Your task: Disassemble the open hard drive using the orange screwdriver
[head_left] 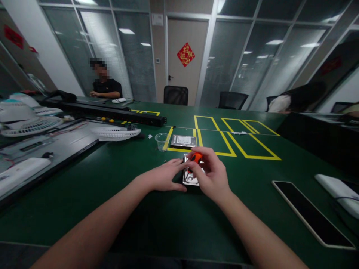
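Observation:
A silver hard drive (192, 180) lies on the green table in front of me, partly covered by my hands. In my right hand (211, 173) is an orange and black screwdriver (197, 157), its handle between thumb and fingers and held above the drive. My left hand (168, 174) rests at the drive's left side, fingers stretched out over its edge and thumb spread by the near corner. The screwdriver's tip is hard to make out. A second hard drive (183, 141) lies just beyond, beside a clear plastic cup (162, 142).
Yellow tape outlines (263, 158) mark the table. A phone (312, 213) and a white device (338, 192) lie at right. White fan parts (116, 133), a metal panel (73, 144) and a long black bar (120, 115) occupy the left. A person (106, 87) sits across the table.

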`<state>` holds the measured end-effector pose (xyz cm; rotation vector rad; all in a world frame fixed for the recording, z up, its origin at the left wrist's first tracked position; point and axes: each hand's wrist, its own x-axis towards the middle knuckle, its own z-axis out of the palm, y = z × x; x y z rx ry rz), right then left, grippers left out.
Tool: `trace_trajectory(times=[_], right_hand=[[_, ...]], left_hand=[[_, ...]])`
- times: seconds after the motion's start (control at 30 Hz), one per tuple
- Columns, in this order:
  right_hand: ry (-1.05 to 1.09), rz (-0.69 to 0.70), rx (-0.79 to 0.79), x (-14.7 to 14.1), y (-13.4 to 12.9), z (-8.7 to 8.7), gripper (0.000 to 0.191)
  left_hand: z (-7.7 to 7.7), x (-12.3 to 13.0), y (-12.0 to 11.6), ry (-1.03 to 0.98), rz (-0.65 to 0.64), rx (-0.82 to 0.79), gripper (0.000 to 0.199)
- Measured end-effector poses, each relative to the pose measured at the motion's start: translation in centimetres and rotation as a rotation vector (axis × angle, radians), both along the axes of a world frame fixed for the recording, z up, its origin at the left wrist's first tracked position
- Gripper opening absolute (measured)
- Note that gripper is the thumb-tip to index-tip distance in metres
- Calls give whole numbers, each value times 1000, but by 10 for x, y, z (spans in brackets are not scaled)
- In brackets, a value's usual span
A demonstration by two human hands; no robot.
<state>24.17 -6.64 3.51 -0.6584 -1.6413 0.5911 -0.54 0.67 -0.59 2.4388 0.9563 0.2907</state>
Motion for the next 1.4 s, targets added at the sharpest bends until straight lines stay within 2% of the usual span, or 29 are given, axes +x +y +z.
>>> trace_trajectory(times=[0.07,0.2,0.3,0.5,0.7,0.8,0.9,1.07,1.2,1.4], right_hand=[[-1,15,8,1,0,-1,28],[-14,46,-12,2,-1,-4,38],[8,33,-14,0,0,-4,36],[70,18,-46,-3,2,-4,26],[-35,-23,7,2,5,-5,28],[-40,4,2,4,3,-3,34],[-32,40,-14,3,2,-2,40],[-25,-16,11,0,2,-1,31],[13,-21,-50,-2,2,1,25],[4,-12,-24,-2,4,-2,34]], left_hand=[[1,1,0,9,-6,7,118],[6,4,-2,45,-3,-1,117],[8,5,-3,35,-1,-2,109],[2,1,-2,8,-13,1,108],[-1,1,0,13,1,13,112],[1,1,0,27,-14,15,109],[3,2,0,53,-11,7,114],[3,0,0,51,-8,9,113],[2,-2,1,13,-32,14,111],[2,-1,0,33,-16,5,110]])
